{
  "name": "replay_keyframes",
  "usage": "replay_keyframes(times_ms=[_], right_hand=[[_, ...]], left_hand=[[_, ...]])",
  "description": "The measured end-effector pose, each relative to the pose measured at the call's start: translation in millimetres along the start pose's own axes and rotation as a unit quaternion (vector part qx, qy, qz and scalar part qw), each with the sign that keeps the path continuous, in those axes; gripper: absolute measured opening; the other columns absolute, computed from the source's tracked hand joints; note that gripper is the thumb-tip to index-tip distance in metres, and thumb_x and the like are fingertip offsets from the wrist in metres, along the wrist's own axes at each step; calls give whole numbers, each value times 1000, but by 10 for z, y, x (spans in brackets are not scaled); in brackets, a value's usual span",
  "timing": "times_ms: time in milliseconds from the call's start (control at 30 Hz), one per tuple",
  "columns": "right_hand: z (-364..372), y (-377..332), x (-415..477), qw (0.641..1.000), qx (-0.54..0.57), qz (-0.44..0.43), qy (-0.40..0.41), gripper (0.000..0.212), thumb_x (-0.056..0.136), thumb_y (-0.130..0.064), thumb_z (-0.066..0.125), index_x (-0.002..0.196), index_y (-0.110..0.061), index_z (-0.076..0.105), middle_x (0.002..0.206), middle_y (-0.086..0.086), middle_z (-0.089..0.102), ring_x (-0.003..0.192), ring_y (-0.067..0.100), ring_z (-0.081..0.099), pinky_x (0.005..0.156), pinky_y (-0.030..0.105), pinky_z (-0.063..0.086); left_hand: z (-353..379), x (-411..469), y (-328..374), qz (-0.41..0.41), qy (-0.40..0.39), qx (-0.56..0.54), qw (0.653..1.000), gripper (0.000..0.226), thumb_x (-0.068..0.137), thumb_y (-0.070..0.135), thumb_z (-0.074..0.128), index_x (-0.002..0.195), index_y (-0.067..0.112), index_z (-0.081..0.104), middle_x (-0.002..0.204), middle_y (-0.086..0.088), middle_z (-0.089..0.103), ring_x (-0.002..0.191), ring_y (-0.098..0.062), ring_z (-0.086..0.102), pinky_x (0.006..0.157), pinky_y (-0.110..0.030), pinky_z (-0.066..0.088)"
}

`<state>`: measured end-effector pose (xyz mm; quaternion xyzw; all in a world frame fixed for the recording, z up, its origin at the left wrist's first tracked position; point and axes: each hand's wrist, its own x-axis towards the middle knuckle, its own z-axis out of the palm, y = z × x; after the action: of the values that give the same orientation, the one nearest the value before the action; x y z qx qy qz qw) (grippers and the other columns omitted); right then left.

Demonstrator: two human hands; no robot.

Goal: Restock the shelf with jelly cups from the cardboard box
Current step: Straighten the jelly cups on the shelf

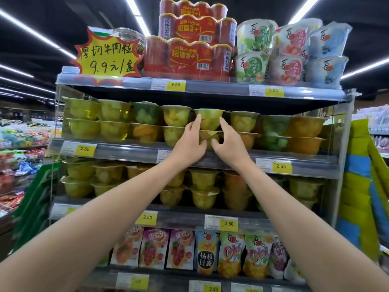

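1. The person is reaching both arms toward the second shelf (126,149) from the top, where clear jelly cups are standing two high in a row.
2. The jelly cup (209,121) being handled is sitting in the middle of that row, on top of a lower cup (207,137) at its 6 o'clock, so it is forming the upper layer like its neighbours.
3. The left hand (189,143) is cradling the cup from its 9 o'clock side: its grip is curving round the cup, one finger running up the wall to the rim and the thumb tucking in low at the front.
4. The right hand (230,144) is mirroring this from the 3 o'clock side, its grip likewise wrapping finger and thumb round the cup.
5. Holding it from both sides is probably keeping the cup level and centred over the one below, since a rounded cup base on a flat lid looks likely to slide.
6. Neighbouring cups at 9 and 3 o'clock are standing very close, which seems to be why the fingers are staying slim against the walls.
7. The cardboard box is not showing in this view.
8. The placing looks nearly done; letting go gently appears to be what is left.
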<state>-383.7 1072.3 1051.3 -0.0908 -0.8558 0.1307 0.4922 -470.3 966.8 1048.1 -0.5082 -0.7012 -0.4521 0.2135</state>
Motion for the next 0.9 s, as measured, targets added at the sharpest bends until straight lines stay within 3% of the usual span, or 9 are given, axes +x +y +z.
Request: replay_keyframes(times_ms=[200, 467, 733, 900], right_hand=[[36, 125, 3, 1000, -6, -2, 26, 68, 92, -14, 60, 151, -13, 26, 152, 5, 37, 139, 20, 36, 110, 28, 31], [58, 140, 35, 997, -35, -6, 64, 66, 91, -20, 63, 149, -15, 32, 145, 3, 47, 132, 20, 45, 105, 30, 39], [108, 129, 88, 995, -58, 22, 74, 64, 91, -18, 62, 148, -14, 34, 144, 5, 49, 131, 23, 47, 105, 36, 42], [99, 67, 58, 995, -45, 43, 77, 61, 92, -14, 61, 148, -12, 36, 147, 6, 45, 135, 22, 41, 110, 34, 36]], left_hand=[[8, 102, -97, 26, 19, 0, 999, 72, 95, 10, 55, 153, 17, 13, 155, -4, 28, 141, -20, 29, 111, -29, 28], [79, 136, -180, 45, 71, 9, 996, 72, 91, 7, 60, 151, 18, 22, 150, -4, 39, 136, -21, 39, 108, -32, 34], [112, 201, -158, 35, 52, 8, 998, 71, 91, 6, 59, 150, 20, 21, 145, -5, 43, 127, -22, 48, 99, -31, 42], [9, 176, -180, 45, 0, 10, 999, 72, 92, 10, 58, 152, 21, 19, 151, -4, 36, 132, -23, 43, 105, -36, 42]])
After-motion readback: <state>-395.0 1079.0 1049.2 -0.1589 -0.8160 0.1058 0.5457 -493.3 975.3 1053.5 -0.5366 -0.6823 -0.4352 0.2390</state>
